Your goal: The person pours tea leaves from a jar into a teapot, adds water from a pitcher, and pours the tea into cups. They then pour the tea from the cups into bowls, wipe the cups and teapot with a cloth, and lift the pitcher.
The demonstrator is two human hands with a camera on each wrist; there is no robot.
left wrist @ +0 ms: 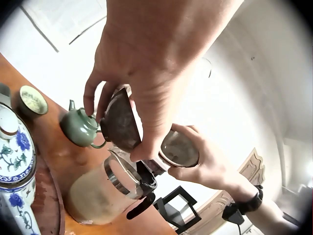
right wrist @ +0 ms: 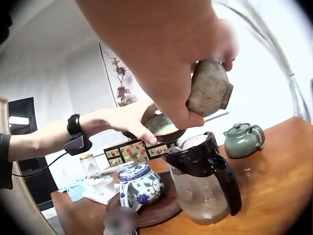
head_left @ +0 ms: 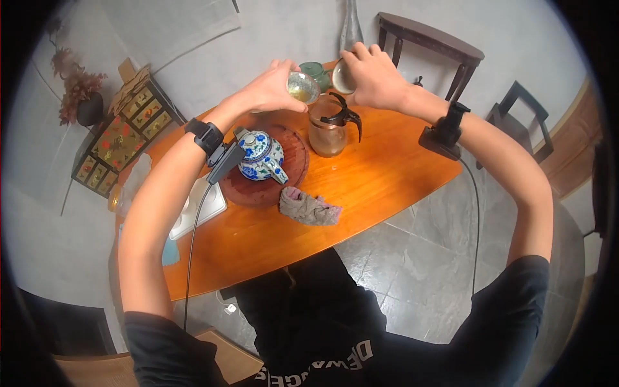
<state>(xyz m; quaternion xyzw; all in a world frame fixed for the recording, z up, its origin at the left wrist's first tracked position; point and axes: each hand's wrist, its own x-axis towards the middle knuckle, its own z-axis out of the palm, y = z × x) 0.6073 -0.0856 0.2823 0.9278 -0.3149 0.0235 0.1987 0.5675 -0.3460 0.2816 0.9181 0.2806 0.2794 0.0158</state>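
My left hand grips a small tea cup by its rim, tilted, with some yellowish liquid inside. Opposite it, my right hand holds a second cup, tipped well over in the right wrist view. Both cups are up above a glass pitcher with a black lid and handle, which stands on the table with cloudy liquid in it. Behind the cups sits a green teapot. A blue-and-white teapot rests on a round dark-red tray to the left of the pitcher.
A crumpled grey cloth lies on the wooden table near its front edge. Another small cup stands beside the green teapot. At the left is a white tray; a tall grey vase rises behind the table.
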